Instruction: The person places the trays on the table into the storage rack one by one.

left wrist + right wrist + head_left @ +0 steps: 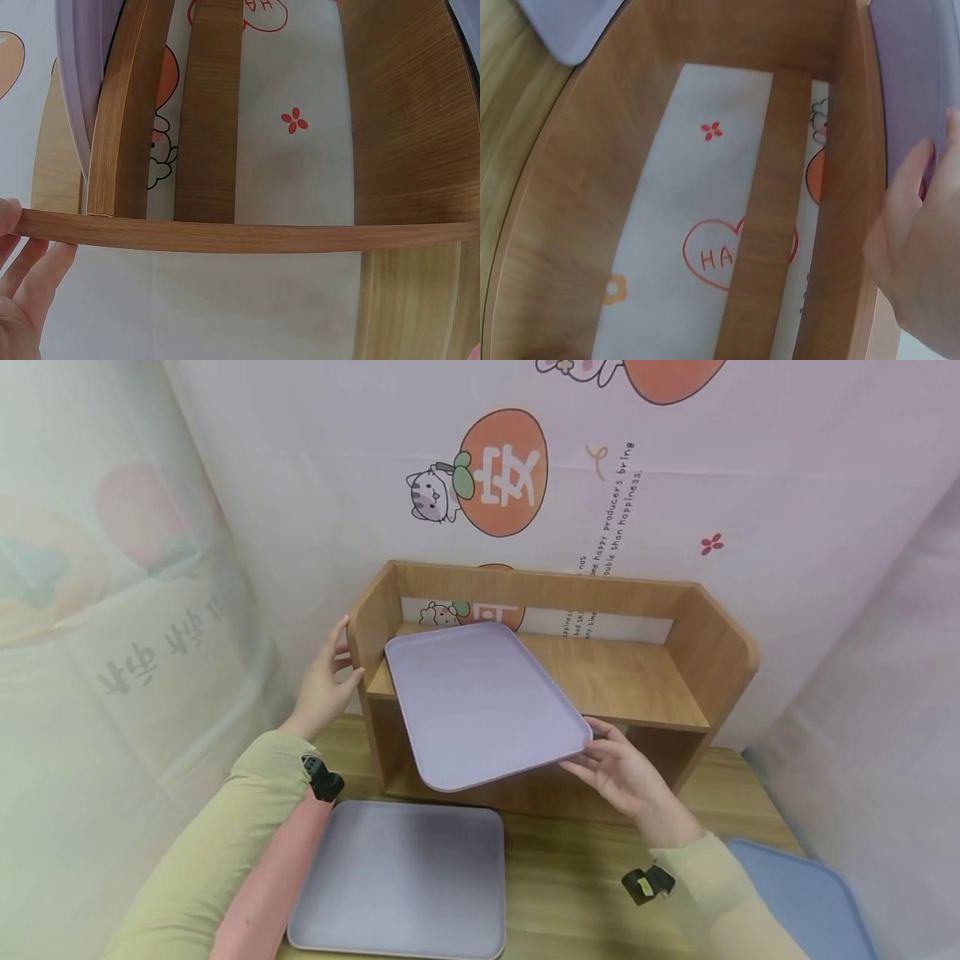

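Head view first: your hands are well apart. Your left hand (322, 681) grips the side panel of the shelf (622, 677), thumb and fingers either side of its edge, likely to steady it. Your right hand (618, 768) pinches the tray (480, 702) at its near right corner, fingers beneath. And the tray sits skewed: back end in the upper level, front end jutting over the lip, so that corner grip probably bears the overhang and steers the angle.

Below, on a wood-grain table (585, 877), a second tray (405, 881) lies flat before the shelf; a blue tray (802, 893) shows by your right sleeve, something pink (270, 877) beside your left. Printed cloth (322, 510) hangs behind, pale sheeting at both sides.

Over to the left wrist: fingers and thumb straddle the panel's edge, tray rim near.

Right wrist now: your fingers hold the tray's edge, right beside the shelf's board; their tips are partly hidden.
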